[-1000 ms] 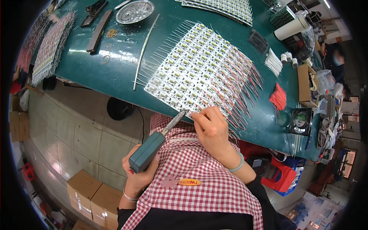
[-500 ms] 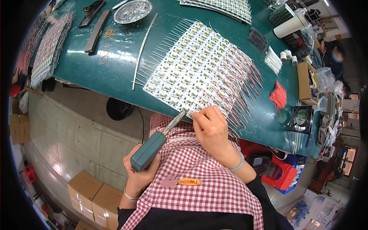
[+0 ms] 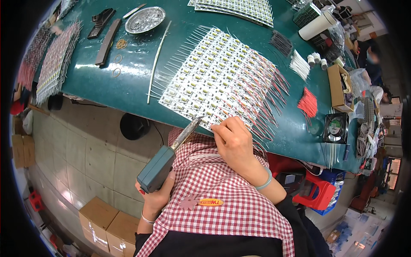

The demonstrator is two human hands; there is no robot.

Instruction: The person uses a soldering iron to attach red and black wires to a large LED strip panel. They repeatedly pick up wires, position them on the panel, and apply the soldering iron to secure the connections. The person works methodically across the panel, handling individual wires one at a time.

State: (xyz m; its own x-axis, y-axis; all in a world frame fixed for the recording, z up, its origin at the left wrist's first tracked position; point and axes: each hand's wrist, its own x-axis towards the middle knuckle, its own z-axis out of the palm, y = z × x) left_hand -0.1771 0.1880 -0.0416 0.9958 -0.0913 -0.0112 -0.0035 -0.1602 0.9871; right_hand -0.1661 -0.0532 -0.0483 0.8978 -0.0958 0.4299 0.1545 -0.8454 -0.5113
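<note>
My left hand (image 3: 157, 193) is wrapped round the dark green body of a soldering gun (image 3: 157, 168). Its long metal tip slants up and right, ending at the near edge of a white circuit board panel (image 3: 188, 99). That panel carries rows of small yellow-green parts, with pale wires fanning out on its left and red and white wires on its right. My right hand (image 3: 235, 140) rests at the panel's near corner, thumb and fingers pinched together close to the iron's tip. What the pinch holds is too small to make out.
On the green table (image 3: 128, 92) are a metal dish (image 3: 145, 19), rubber bands (image 3: 121, 44), a dark bar (image 3: 108, 43), more panels (image 3: 235, 10), and bundles of black (image 3: 281, 43), white (image 3: 299, 65) and red wires (image 3: 307, 103). A small fan (image 3: 335, 127) stands at right.
The soldering gun and my left hand have shifted a little left and down, the tip moving left along the panel's near edge. My right hand stays pinched in nearly the same place.
</note>
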